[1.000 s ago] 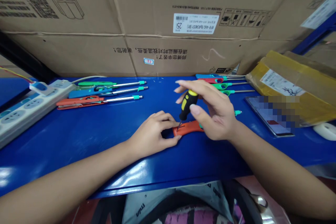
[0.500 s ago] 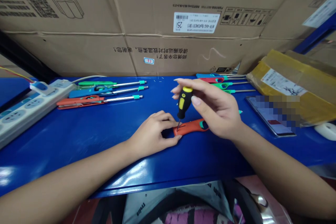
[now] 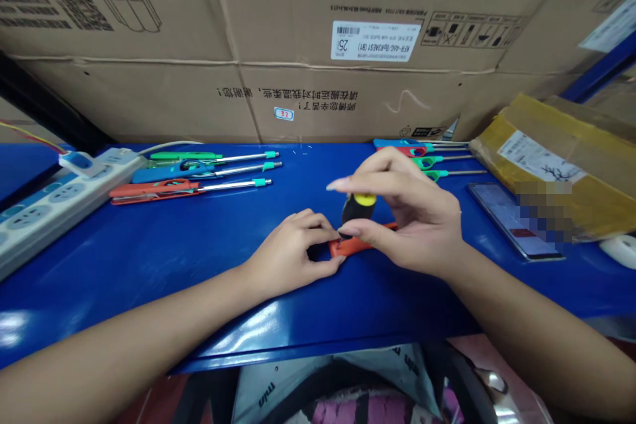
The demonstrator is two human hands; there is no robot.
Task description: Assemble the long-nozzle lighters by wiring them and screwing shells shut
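Note:
My left hand [image 3: 293,250] pinches the near end of an orange long-nosed lighter [image 3: 350,246] between thumb and fingers, keeping it flat on the blue table. In my right hand [image 3: 417,212] is a short black-and-yellow screwdriver [image 3: 358,207]. It stands slightly tilted over the lighter's end, with the thumb against the handle's lower part and the fingers curled round its upper side. The screwdriver's tip is hidden, and my right hand covers much of the lighter.
On the left lie a green lighter [image 3: 186,157], a blue lighter [image 3: 169,173] and an orange lighter [image 3: 154,191], beside a white power strip [image 3: 74,195]. Several lighters [image 3: 424,162] lie back right. A phone [image 3: 511,222] and a yellow-taped parcel [image 3: 541,159] are further right. Cardboard [image 3: 298,26] backs the table [image 3: 199,232].
My right hand has shifted and curled lower round the screwdriver, whose handle now sits nearer the lighter and shows less. My left hand has stayed on the lighter's end.

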